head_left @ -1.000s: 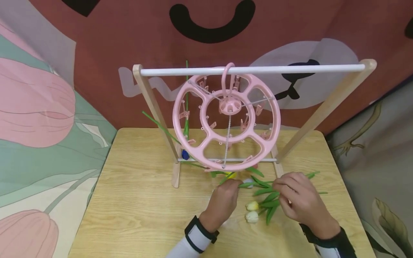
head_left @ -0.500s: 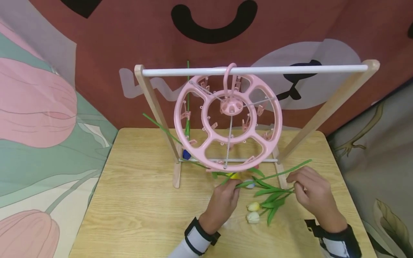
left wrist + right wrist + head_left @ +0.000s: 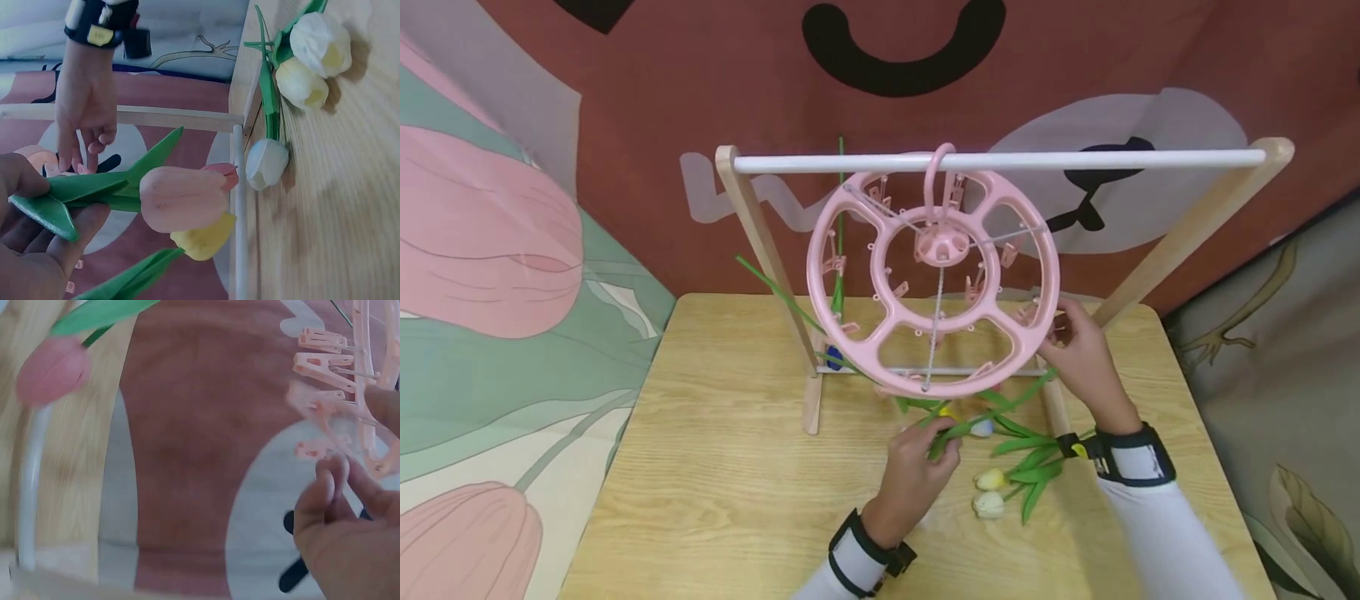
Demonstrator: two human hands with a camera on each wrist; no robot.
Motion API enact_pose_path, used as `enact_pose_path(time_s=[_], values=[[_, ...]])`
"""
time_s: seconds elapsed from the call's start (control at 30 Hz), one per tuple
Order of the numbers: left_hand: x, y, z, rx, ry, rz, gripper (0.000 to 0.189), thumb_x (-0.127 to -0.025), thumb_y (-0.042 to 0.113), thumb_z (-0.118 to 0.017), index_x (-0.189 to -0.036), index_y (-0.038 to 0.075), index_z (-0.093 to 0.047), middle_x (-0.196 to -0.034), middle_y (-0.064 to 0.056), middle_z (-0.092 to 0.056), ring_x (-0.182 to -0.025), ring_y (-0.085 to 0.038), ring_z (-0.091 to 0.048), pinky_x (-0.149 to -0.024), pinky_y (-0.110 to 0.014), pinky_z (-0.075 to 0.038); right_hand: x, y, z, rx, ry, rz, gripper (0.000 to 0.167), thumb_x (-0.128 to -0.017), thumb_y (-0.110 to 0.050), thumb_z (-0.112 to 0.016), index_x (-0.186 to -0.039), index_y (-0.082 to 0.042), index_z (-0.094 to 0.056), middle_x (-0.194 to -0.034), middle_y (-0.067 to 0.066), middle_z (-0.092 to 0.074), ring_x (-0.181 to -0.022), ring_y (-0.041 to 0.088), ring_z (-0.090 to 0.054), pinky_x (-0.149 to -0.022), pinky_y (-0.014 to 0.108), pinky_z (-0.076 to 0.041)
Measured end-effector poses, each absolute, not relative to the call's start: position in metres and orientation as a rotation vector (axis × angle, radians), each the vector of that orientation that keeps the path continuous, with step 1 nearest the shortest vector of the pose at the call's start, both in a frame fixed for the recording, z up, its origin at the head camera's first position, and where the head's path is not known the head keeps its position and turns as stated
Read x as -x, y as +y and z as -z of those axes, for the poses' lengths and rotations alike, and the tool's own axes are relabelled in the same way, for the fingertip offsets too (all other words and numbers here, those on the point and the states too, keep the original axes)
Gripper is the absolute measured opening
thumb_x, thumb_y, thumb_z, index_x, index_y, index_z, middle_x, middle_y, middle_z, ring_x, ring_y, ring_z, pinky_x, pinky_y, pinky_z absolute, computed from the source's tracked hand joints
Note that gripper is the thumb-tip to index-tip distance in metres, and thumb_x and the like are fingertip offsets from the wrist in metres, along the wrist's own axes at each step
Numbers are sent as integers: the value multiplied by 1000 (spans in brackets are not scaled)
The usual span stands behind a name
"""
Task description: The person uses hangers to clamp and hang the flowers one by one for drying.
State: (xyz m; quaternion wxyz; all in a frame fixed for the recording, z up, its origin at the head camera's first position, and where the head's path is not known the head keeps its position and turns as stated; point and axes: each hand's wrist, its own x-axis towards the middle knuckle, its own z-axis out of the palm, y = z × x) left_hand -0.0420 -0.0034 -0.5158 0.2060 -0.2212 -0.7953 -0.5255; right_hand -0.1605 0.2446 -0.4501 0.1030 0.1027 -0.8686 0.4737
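Note:
In the left wrist view a pale pink artificial tulip (image 3: pixel 181 200) hangs head down from my left hand (image 3: pixel 917 471), which pinches its leaves and stem between thumb and fingers. Its green stem (image 3: pixel 1026 396) slants up to the right. My right hand (image 3: pixel 1086 362) is at the right rim of a pink round clip hanger (image 3: pixel 942 246). Its thumb and fingers close around a small pink clothespin (image 3: pixel 312 400), blurred in the right wrist view; the fingertips partly hide the grip. A blue tulip (image 3: pixel 833 358) hangs head down at the hanger's left side.
The hanger hooks over a white bar (image 3: pixel 1075 160) on a wooden stand (image 3: pixel 1187 233). On the wooden table (image 3: pixel 722 467) lie a white tulip (image 3: pixel 988 504), a pale yellow tulip (image 3: pixel 991 479) and a pale blue one (image 3: pixel 981 427). Another pink tulip (image 3: pixel 53 372) lies by the lower bar (image 3: pixel 31 487).
My right hand has let go of the stem and moved up and left to the hanger's right rim. The left hand has stayed nearly in place, turning slightly with the tulip.

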Motion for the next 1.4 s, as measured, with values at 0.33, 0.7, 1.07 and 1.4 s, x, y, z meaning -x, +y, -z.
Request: enact_pose_path(time_s=[0.33,0.7,1.07,1.4], values=[[38,-3,521,621,-2102,1743,23,-84,-18,-69,-104,-6,-69,-97,-21,-75,-84,-23,-79,-74,-20,-62,183,235,448,-387,-2447,-1594,21,-95,-3,-71,-116,1,-71,-108,-4,-73,-95,2,-66,-80,12,-54],[36,-3,521,671,-2077,1724,27,-84,-19,-67,-107,-4,-67,-97,-17,-75,-86,-22,-78,-77,-19,-62,154,251,449,-406,-2423,-1507,27,-89,5,-76,-115,1,-71,-104,-17,-70,-89,1,-64,-75,8,-53],[36,-2,525,600,-2110,1738,25,-86,-16,-69,-107,-4,-65,-97,-19,-76,-85,-22,-79,-75,-19,-62,122,270,452,-485,-2350,-1507,43,-82,22,-71,-123,8,-66,-100,-5,-63,-86,7,-59,-74,9,-53],[38,3,532,605,-2115,1798,25,-88,-15,-67,-112,-10,-63,-102,-19,-76,-89,-26,-79,-78,-23,-63,91,260,459,-424,-2239,-1419,54,-70,33,-73,-120,15,-64,-105,-11,-64,-88,4,-60,-78,8,-53]])
